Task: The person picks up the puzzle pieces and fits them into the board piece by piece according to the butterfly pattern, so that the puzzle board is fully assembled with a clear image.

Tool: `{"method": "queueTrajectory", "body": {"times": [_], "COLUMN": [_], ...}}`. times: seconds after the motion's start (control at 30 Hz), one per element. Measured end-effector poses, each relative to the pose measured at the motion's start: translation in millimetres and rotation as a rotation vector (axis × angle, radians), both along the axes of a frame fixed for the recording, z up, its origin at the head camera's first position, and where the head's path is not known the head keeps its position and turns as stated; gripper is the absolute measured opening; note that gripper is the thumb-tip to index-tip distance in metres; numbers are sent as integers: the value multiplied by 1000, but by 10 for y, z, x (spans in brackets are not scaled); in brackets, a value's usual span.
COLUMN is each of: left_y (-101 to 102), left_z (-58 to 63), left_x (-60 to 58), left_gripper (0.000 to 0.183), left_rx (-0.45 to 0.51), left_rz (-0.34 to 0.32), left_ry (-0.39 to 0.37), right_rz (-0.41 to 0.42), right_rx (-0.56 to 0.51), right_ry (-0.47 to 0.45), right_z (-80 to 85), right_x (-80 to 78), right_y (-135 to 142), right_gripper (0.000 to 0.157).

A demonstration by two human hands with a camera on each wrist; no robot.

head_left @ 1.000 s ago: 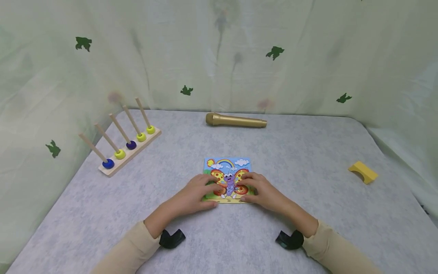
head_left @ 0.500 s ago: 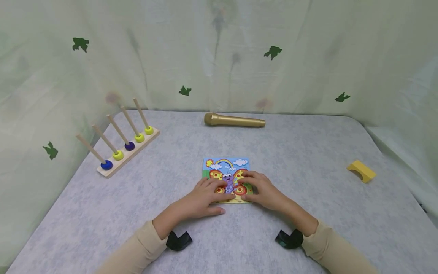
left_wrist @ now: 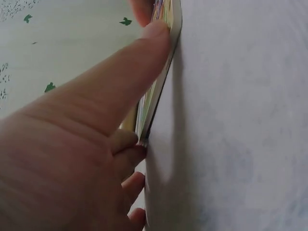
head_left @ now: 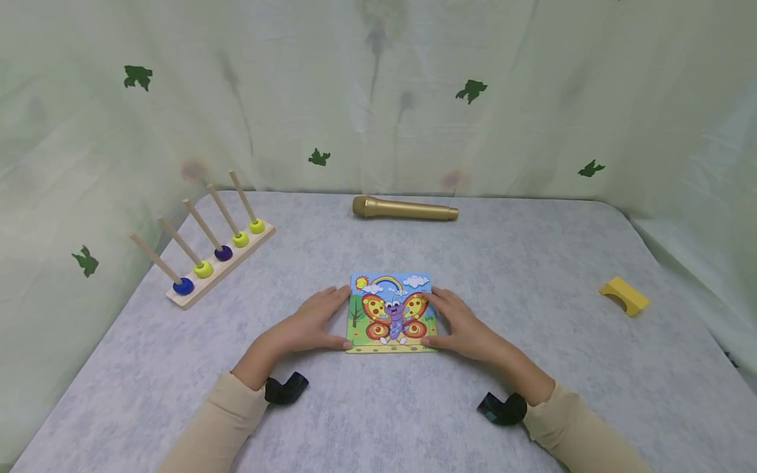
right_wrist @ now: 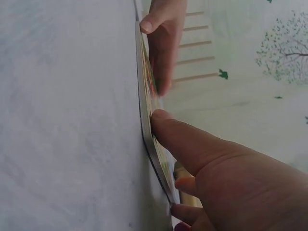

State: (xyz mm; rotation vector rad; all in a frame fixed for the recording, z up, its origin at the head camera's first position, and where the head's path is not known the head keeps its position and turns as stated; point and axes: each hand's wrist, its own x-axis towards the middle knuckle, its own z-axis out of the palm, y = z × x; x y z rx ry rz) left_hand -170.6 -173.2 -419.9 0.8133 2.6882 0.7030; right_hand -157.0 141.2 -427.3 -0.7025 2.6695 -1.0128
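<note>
A square butterfly picture puzzle [head_left: 397, 314] lies face up in the head view, between my two hands. My left hand [head_left: 307, 323] holds its left side, thumb at the near-left corner and fingers along the edge towards the far corner. In the left wrist view that thumb [left_wrist: 156, 31] presses on the puzzle's pale near edge, fingers bent at its side. My right hand [head_left: 464, 326] holds the opposite side, with the thumb on the near-right part and the fingertips at the right edge. The right wrist view shows this thumb [right_wrist: 161, 115] on the board's rim.
A gold toy microphone [head_left: 405, 208] lies at the back of the table [head_left: 520, 256]. A wooden peg stand [head_left: 221, 266] with yellow and blue rings stands at the left. A yellow arch block [head_left: 625, 297] lies at the right. A pale curtain surrounds the table.
My left hand first slid right across the puzzle's face, then drew back left to its left edge, uncovering the butterfly. My right hand shifted slightly outward to the right edge.
</note>
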Motion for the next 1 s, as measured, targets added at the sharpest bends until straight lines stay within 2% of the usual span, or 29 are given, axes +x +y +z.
{"method": "queueTrajectory", "body": {"times": [0.17,0.47,0.7,0.87,0.93,1.0], "left_y": [13,146,277,300,284,255], "left_z": [-7,34,21,21,51,103], "left_x": [2,-3,-56,-68,-60,-53], "left_gripper": [99,96,96,95,94,92], "left_rx": [-16,-36,-52,-67,-77,-108], "left_rz": [-54,-51,-62,-60,-51,-26], "left_ry": [31,54,33,34,65,127], "right_rz": [24,39,44,53,48,29], "right_rx": [17,59,66,79,94,112], "right_ry": [-4,-48,-102,-136,-133,-97], "right_z": [7,36,70,125,173,247], "right_x": [-30,-106,-145,-147,-145,-141], "right_y": [62,193,295,316,335,378], "right_gripper": [80,84,85,85,85,83]}}
